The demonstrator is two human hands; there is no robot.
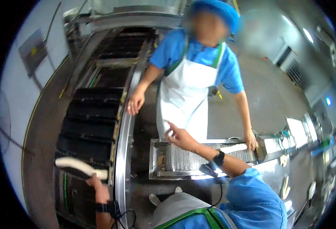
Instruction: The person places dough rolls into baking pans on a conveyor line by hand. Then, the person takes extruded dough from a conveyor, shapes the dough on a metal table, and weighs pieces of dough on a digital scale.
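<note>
Looking at a long, pale, dough-like roll (74,163) lying crosswise on the black slatted conveyor (88,124), near left. Reads as partway done: on the slats, but not let go of yet. Can't tell how much is left beyond a second pale roll (233,148) over on the silver wire-mesh conveyor (183,162), right of centre. Pinching the first one's right end with the left hand (95,184), fingers closed up. Holding nothing in the right hand (181,138): half open, index finger out, above the mesh conveyor's far edge. Farther off, facing this way: a co-worker in a white apron (185,91), right there with one hand (136,103) by the metal rail (122,160), the other hand (250,141) at the second roll's right end.
</note>
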